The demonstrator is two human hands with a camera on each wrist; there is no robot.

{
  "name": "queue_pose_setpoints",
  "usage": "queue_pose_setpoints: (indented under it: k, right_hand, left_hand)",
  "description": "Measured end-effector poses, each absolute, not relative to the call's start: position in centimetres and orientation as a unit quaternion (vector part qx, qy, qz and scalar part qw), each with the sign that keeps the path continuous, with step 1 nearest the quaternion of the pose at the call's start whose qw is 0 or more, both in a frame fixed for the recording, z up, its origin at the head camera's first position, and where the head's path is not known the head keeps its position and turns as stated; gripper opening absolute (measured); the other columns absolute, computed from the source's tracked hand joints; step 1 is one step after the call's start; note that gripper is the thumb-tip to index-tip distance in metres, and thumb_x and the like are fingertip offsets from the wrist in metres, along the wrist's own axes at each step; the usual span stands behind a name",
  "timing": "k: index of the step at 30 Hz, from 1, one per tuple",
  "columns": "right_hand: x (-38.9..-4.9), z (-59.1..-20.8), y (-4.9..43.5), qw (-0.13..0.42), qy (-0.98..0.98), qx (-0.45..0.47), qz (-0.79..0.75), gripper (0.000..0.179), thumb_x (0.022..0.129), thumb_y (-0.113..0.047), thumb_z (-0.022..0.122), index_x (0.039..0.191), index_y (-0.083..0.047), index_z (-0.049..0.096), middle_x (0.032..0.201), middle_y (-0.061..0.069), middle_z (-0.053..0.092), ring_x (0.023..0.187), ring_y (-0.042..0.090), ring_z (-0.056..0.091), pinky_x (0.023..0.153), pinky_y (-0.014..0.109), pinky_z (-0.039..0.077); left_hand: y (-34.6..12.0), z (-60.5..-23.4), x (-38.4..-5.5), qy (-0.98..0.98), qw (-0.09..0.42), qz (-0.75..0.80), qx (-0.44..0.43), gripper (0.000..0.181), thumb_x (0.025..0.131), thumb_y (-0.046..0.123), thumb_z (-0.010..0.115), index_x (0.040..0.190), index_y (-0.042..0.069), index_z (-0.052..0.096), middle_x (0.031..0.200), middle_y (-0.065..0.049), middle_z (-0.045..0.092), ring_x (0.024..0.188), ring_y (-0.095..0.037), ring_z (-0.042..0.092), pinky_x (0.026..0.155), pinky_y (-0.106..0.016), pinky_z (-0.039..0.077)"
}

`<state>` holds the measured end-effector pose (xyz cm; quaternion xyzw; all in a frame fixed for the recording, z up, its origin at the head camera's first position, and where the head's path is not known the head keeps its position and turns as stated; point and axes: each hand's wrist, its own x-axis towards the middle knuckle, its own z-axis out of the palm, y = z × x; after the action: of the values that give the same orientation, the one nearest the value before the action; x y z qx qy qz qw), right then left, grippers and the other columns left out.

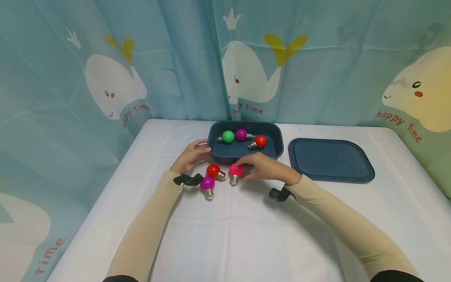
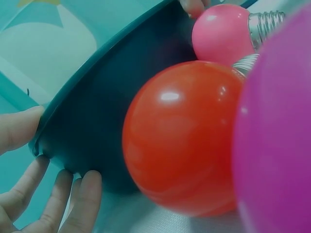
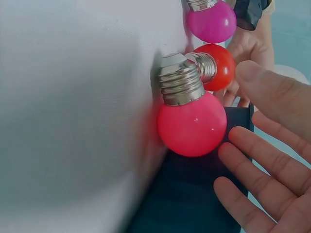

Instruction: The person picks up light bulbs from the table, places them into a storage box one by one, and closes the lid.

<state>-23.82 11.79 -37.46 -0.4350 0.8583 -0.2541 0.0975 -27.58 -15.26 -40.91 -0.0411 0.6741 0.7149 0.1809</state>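
Note:
A pink light bulb lies on the white table just in front of the dark blue box. My right hand reaches over it; in the right wrist view its fingertips come right beside the pink globe, thumb and fingers spread apart. At the box's left corner my left hand rests its fingertips against the outer wall, the thumb at the rim. Between the hands lie a red bulb and a purple bulb, close together, with silver screw bases.
Inside the box are a green bulb, a second purple bulb and a second red bulb. A flat dark blue lid lies to the right of the box. Behind the table hangs a curtain with whale prints.

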Motion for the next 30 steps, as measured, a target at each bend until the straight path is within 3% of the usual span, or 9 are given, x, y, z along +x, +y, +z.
queue_pose_setpoints:
  k: [11,17,23,30]
  right_hand:
    - [-23.2,-37.7,12.3,0.118,0.856,-0.429,-0.264,0.043,0.076,-0.009,0.076,0.116,-0.002,0.063,0.112,0.014,0.068,0.106,0.029,0.062,0.094,0.043,0.052]
    - [-22.9,-38.3,11.9,0.132,0.85,-0.432,-0.271,0.041,0.078,-0.008,0.075,0.116,-0.003,0.064,0.109,0.013,0.068,0.101,0.026,0.064,0.09,0.039,0.054]
    - [-22.5,-38.4,11.3,0.09,0.849,-0.435,-0.287,0.035,0.078,-0.009,0.074,0.111,-0.002,0.065,0.105,0.011,0.07,0.096,0.025,0.065,0.087,0.038,0.055]
    - [-22.5,-38.1,10.2,0.049,0.858,-0.42,-0.292,0.038,0.077,-0.012,0.076,0.112,-0.002,0.066,0.11,0.01,0.069,0.104,0.023,0.063,0.092,0.037,0.053]
  left_hand:
    - [-15.2,-41.0,-27.6,0.679,0.18,0.71,-0.05,0.057,0.093,0.008,0.054,0.144,0.005,0.029,0.146,-0.018,0.038,0.128,-0.031,0.044,0.113,-0.043,0.033]
    - [-15.2,-40.8,-27.6,0.679,0.18,0.71,-0.054,0.057,0.093,0.009,0.054,0.144,0.005,0.029,0.147,-0.018,0.037,0.131,-0.033,0.041,0.113,-0.043,0.033]
    - [-15.1,-40.7,-27.7,0.679,0.182,0.71,-0.049,0.057,0.094,0.009,0.053,0.145,0.005,0.028,0.147,-0.018,0.037,0.131,-0.032,0.042,0.113,-0.043,0.033]
    - [-15.1,-40.6,-27.8,0.68,0.182,0.708,-0.052,0.057,0.093,0.008,0.054,0.144,0.005,0.028,0.147,-0.017,0.037,0.132,-0.032,0.041,0.113,-0.044,0.033]
